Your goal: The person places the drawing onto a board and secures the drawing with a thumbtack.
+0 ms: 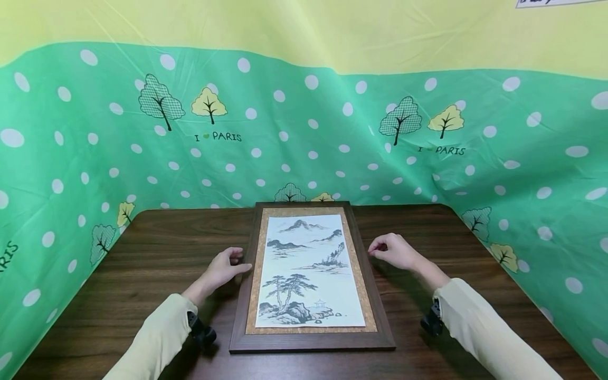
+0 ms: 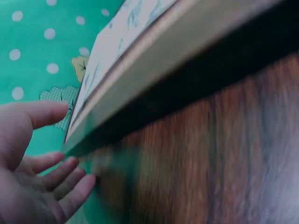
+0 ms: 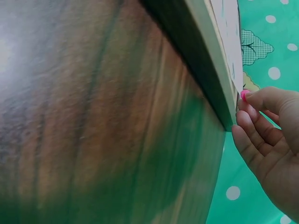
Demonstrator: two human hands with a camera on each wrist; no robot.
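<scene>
1. Lying flat on the dark wooden worktop, the framed picture sits midway between the left and right edges, its top end at the far edge and its bottom end close to the near edge.
2. The left hand rests beside the frame's left side, fingertips touching or just at the moulding; its grip is wide and loose, holding nothing. The left wrist view shows the fingers spread and relaxed next to the frame's edge.
3. The right hand is at the frame's right side, fingers gently curled against the edge, a pink nail near the top face. Whether it pinches the moulding cannot be told; it looks like contact only.
4. To handle this well, I judge both hands should take opposite long sides at matching height, fingers under the moulding, thumbs off the picture face, and keep the frame level.
5. The frame is dark brown wood, tall and narrow, with a tan cork-like mat around a pale ink landscape of mountains, pines and a small pavilion.
</scene>
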